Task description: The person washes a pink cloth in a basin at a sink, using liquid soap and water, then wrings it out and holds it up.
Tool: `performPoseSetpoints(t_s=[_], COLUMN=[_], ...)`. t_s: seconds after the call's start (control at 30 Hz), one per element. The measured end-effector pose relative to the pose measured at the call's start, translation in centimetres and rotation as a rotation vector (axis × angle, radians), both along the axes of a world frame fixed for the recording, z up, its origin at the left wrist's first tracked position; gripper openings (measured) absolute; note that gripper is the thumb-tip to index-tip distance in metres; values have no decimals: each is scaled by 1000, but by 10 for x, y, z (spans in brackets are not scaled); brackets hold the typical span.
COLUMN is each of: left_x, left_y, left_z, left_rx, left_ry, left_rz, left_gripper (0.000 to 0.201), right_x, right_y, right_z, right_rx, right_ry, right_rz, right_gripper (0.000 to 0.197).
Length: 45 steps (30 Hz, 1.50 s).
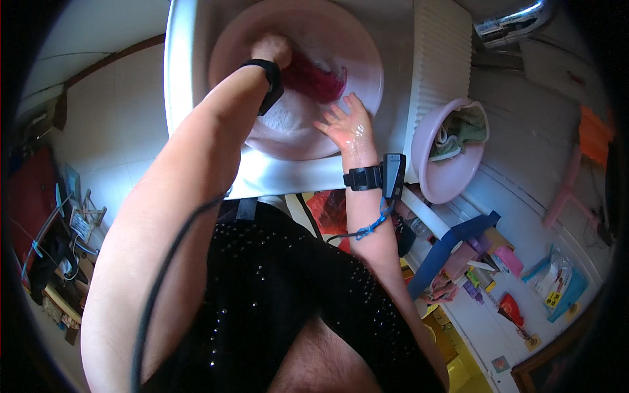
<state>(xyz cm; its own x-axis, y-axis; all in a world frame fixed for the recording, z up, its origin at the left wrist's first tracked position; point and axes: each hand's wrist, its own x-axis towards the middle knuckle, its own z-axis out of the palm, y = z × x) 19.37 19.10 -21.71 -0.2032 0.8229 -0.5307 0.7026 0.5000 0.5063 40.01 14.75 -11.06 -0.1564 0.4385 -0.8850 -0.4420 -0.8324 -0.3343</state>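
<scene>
Hiding whether it grips red cloth, the left hand bends; the right hand spreads wide.

Black top dotted with little shiny studs, pretty blingy tbh. Left arm's got a chunky black band, black cable crossing in front; right arm's got a black strap, boxy dark gadget and knotted blue cord.

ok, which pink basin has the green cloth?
The smaller basin at right; the larger basin, where the left hand is, holds reddish cloth instead.
</scene>
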Motion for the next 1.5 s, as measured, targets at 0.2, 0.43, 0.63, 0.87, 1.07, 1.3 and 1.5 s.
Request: performPoseSetpoints(t_s=[0.2, 0.43, 0.63, 0.87, 1.07, 1.3, 1.5], left_x=[54, 97, 96, 45, -17, 47, 1], left_y=[-43, -88, -58, -6, 2, -11, -8], left_z=[106, 183, 175, 124, 8, 10, 22], left_rx=[46, 408, 541, 437, 358, -9, 162], left_ry=[-685, -654, -530, -438, -108, -202, 215], left_rz=[-122, -91, 136, 66, 92, -389, -20], left_gripper=[22, 9, 9, 33, 33, 39, 25], right_x=[-21, 13, -30, -39, -4, 18, 4], right_y=[16, 2, -1, 13, 36, 0, -10], right_z=[-17, -4, 37, 55, 52, 17, -1], right_rx=[-46, 642, 157, 195, 373, 129, 61], right_ry=[41, 37, 144, 38, 21, 66, 89], right_rz=[146, 398, 148, 22, -6, -55, 1], right_gripper=[41, 40, 43, 51, 47, 48, 58])
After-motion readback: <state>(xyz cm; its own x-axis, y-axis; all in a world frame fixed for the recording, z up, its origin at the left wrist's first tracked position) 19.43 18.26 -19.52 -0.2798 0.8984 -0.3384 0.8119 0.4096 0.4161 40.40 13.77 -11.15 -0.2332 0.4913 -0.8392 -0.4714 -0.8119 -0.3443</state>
